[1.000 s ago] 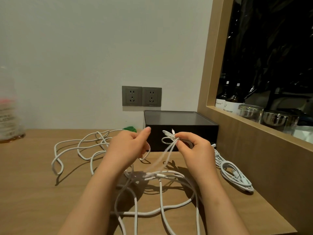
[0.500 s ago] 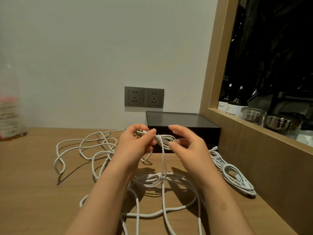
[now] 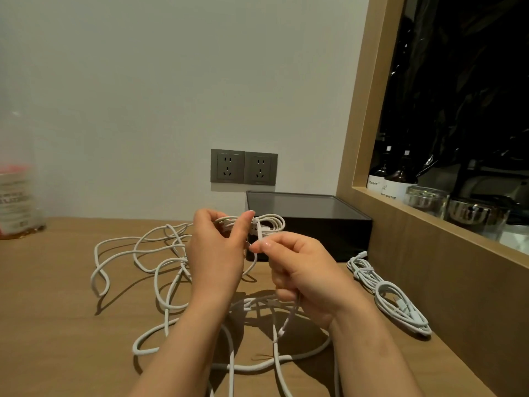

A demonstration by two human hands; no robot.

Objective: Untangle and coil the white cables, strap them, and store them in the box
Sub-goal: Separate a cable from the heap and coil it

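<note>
Wooden worktop (image 3: pixel 57 325), walled behind and on the right, open to the left. Black box (image 3: pixel 315 224) in the back right corner. Loose white cables (image 3: pixel 137 247) sprawled left and under the wrists. Coiled bundles (image 3: pixel 395 302) along the right wall. Left hand (image 3: pixel 217 253) curled round a small coil (image 3: pixel 272 222) before the box. Right hand (image 3: pixel 303 270) pinching a strand just below it.

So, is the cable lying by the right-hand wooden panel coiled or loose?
Coiled. The cable bundle lies in tight, long loops, wrapped round near its far end, apart from the loose tangle spread across the table.
</note>
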